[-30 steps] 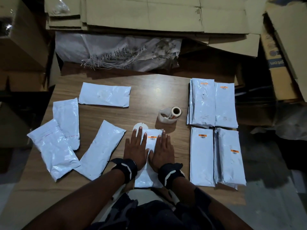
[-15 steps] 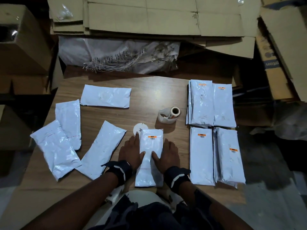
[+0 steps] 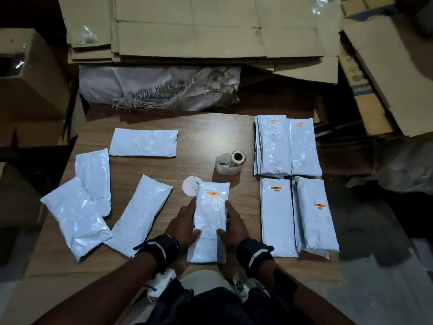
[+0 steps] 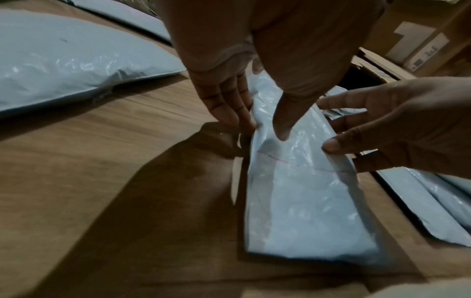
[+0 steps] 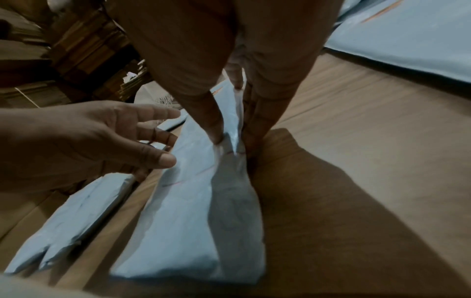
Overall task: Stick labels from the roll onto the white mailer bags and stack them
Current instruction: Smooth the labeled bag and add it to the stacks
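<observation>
A white mailer bag (image 3: 210, 214) with an orange label near its far end lies lengthwise in front of me on the wooden table (image 3: 201, 141). My left hand (image 3: 185, 224) grips its left edge, thumb on top and fingers at the edge (image 4: 262, 131). My right hand (image 3: 232, 226) pinches the right edge the same way (image 5: 231, 141). The label roll (image 3: 230, 164) stands just beyond the bag. Labelled bags lie in stacks on the right (image 3: 273, 146) (image 3: 314, 214). Several unlabelled bags (image 3: 140, 214) are spread out on the left.
A white round disc (image 3: 189, 187) lies by the held bag's far left corner. Flattened cardboard (image 3: 199, 26) and a woven sack (image 3: 159, 87) are piled behind the table. Cardboard boxes (image 3: 30, 73) stand to the left.
Both hands lay flat on top of the bag, pressing it. They slid outward to its long edges and now grip the bag from both sides.
</observation>
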`<state>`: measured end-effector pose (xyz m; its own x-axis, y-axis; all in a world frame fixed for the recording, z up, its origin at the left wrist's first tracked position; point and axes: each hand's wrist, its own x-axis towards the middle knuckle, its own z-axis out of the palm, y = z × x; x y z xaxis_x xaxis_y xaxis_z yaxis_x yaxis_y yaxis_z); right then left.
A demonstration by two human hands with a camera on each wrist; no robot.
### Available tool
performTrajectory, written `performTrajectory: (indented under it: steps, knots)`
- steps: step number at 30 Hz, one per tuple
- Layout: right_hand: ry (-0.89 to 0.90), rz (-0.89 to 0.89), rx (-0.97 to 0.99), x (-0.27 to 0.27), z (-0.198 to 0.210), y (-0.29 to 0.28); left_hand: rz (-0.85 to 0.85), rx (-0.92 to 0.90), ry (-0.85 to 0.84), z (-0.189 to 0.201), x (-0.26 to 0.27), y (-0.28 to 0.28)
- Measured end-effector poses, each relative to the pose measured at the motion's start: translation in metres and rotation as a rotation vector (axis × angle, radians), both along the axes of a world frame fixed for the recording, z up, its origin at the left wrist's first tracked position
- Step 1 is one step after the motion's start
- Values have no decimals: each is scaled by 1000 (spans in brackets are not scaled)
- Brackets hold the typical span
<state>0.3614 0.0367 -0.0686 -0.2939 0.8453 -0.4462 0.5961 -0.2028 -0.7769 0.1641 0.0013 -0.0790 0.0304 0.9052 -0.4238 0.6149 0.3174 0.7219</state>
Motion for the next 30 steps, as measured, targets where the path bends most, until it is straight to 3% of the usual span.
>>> performTrajectory:
  steps: [6,13,18,23,27,30]
  knots:
    - [-17,-29,77,26,14,4,-44,98,75,12,22,3]
    - [-112,-26,113,74,32,31,-141,149,-15,22,67,21]
    - [-168,-32,100,111,36,48,-238,130,50,31,105,41]
    - [-413,80,108,143,46,57,-309,83,65,27,146,51]
    - [-754,286,247,160,51,62,-324,30,102,23,171,56]
    - [-867,394,331,166,47,68,-326,-10,134,20,182,61]
